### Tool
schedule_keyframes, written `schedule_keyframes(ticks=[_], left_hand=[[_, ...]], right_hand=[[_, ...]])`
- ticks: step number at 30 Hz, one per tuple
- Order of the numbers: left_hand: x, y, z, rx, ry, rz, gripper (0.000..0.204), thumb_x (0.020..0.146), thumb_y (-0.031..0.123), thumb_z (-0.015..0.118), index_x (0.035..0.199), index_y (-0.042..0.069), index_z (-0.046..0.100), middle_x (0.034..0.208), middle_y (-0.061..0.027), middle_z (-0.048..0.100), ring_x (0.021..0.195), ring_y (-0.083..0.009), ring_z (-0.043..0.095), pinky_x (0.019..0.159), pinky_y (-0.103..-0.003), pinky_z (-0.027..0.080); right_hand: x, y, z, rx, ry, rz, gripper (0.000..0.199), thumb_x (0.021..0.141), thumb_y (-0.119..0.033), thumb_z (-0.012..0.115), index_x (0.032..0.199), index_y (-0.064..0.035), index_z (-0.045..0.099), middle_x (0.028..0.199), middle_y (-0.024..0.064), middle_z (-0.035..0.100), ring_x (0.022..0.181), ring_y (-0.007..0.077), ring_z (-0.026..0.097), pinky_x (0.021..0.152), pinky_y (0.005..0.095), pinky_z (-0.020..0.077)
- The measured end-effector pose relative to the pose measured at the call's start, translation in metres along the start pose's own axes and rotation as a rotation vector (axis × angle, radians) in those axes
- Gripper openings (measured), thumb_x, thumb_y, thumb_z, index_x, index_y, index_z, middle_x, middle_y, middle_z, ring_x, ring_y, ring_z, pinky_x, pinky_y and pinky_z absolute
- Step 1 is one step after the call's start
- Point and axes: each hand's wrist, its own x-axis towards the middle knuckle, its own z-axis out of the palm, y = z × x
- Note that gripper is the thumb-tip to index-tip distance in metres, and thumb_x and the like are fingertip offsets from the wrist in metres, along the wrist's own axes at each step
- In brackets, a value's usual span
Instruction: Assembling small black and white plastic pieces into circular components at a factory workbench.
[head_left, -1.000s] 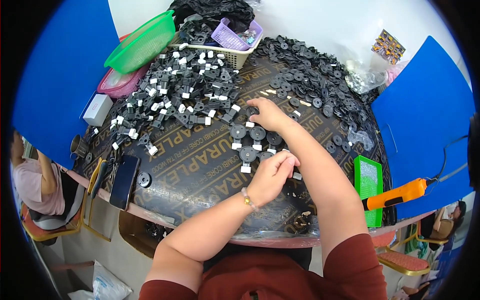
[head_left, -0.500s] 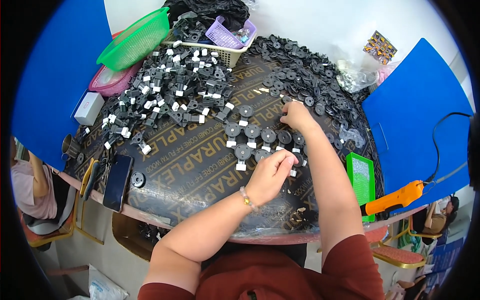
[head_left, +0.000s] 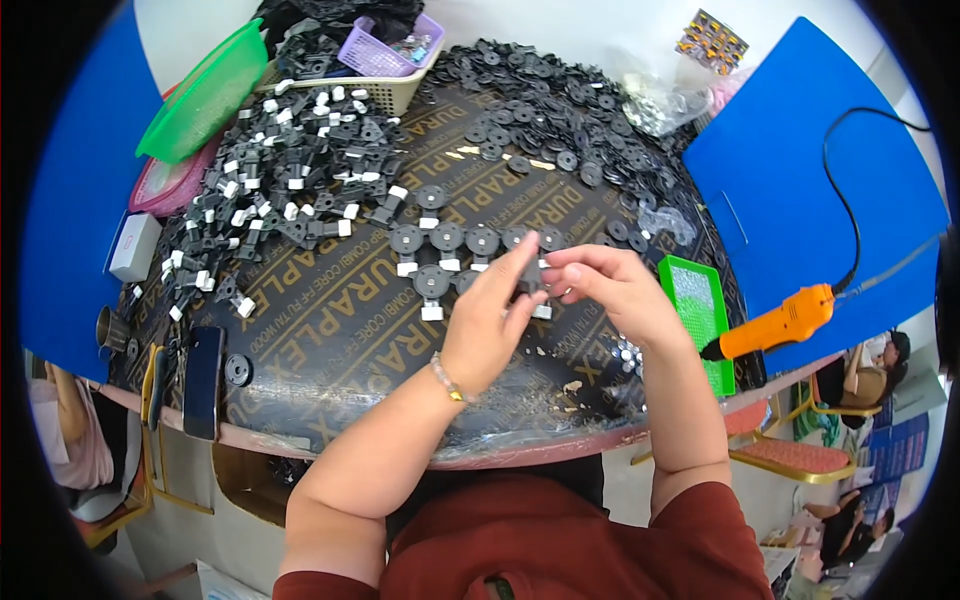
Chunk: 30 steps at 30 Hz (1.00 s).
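Note:
My left hand and my right hand meet over the middle of the dark table, fingertips pinching one small black plastic part between them. Just beyond the fingers lies a short row of assembled black round pieces with white tabs. A heap of similar black-and-white pieces spreads to the far left. Loose black discs are piled at the far right.
An orange power screwdriver with a black cable lies by a green tray on the right. A phone lies at the near left edge. Green, pink and purple baskets stand at the back. Other people sit at both sides.
My right hand has drawn back from the disc pile toward me and met my left hand, which lifted off the table. Both now hold a small part together.

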Motion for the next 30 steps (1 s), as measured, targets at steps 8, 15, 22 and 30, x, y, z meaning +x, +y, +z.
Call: schedule_keyframes(ticks=[8,15,22,30], left_hand=[[0.006,-0.006,0.005,-0.793,-0.041,-0.466,0.034,0.097,0.016,0.062,0.127,0.003,0.050,0.119,-0.0161,0.064,0.095,-0.0194,0.066,0.089,-0.033,0.052],[0.003,-0.006,0.007,-0.830,-0.132,-0.583,0.034,0.098,0.013,0.060,0.129,0.002,0.052,0.114,-0.0096,0.063,0.103,-0.0178,0.063,0.082,-0.033,0.056],[0.002,-0.008,0.010,-0.904,-0.225,-0.687,0.036,0.098,0.015,0.060,0.130,0.002,0.052,0.117,-0.0098,0.063,0.104,-0.0207,0.063,0.079,-0.034,0.056],[0.000,-0.012,0.010,-0.886,-0.359,-0.744,0.037,0.100,0.016,0.058,0.134,0.003,0.051,0.116,-0.0123,0.065,0.097,-0.0201,0.066,0.081,-0.033,0.056]], right_hand=[[-0.079,0.071,-0.044,-1.337,0.334,0.012,0.005,0.082,-0.005,0.063,0.083,-0.0039,0.067,0.083,0.0154,0.065,0.084,0.0351,0.065,0.076,0.0444,0.0530],[-0.075,0.103,-0.051,-1.432,0.353,-0.009,0.008,0.078,-0.003,0.061,0.080,-0.0039,0.068,0.086,0.0140,0.066,0.088,0.0318,0.065,0.078,0.0401,0.0546],[-0.066,0.100,-0.060,-1.399,0.299,-0.008,0.003,0.076,-0.003,0.063,0.075,-0.0027,0.066,0.079,0.0162,0.066,0.085,0.0341,0.065,0.075,0.0427,0.0539],[-0.064,0.081,-0.063,-1.105,0.375,-0.107,0.018,0.074,0.004,0.061,0.090,-0.0025,0.061,0.083,0.0162,0.065,0.086,0.0325,0.065,0.075,0.0438,0.0516]])
